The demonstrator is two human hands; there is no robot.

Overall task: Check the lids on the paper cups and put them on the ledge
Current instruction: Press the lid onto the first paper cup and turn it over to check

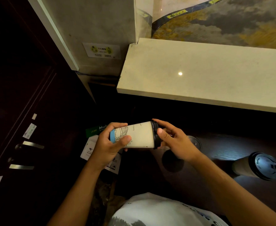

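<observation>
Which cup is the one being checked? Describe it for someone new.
Below the pale stone ledge, both hands hold one paper cup sideways over the dark floor. Unlike the lidded cup standing at right, it lies horizontal, black lid pointing right.

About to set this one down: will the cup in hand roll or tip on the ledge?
Held sideways, the paper cup would probably roll in a curve, since it tapers. Stood upright on the flat ledge, its narrow base makes tipping likelier. Walls may dent if squeezed.

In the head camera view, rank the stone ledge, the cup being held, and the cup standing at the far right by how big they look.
1. Stone ledge, by far.
2. Held cup.
3. Cup at far right; it looks alike in size to the held one, so that order is unsure.
</observation>
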